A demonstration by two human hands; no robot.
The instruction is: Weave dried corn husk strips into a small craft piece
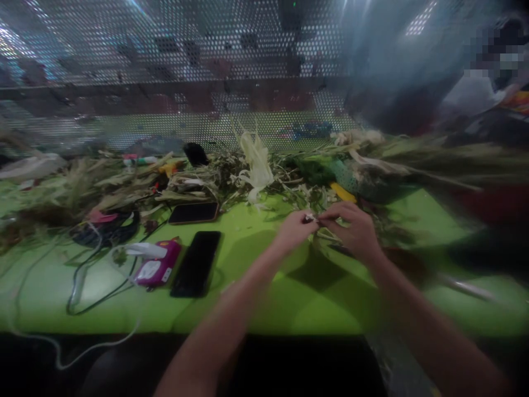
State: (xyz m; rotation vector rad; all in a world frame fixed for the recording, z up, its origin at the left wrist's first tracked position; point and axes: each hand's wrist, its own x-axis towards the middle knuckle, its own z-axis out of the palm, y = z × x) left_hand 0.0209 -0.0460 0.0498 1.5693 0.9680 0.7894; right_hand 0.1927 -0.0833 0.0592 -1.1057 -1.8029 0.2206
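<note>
My left hand [294,230] is closed in a pinch over the green tabletop, around a small whitish piece [311,218] too blurred to name. From the right, my right hand [356,230] meets it, thumb and fingertips pressed together at the same spot. What the right fingertips grip is hidden. Just beyond the hands lie dried plant stems [297,193] and a yellow object [343,192]. A pale dried husk bundle [255,160] stands upright behind them, a little to the left.
Left of my arms lie two dark phones [195,264] [193,213] and a magenta power adapter [159,263] with cables. Dried plants heap along the back before a perforated metal screen [264,49]. A green basket [357,179] stands back right; another person [475,94] is beyond it.
</note>
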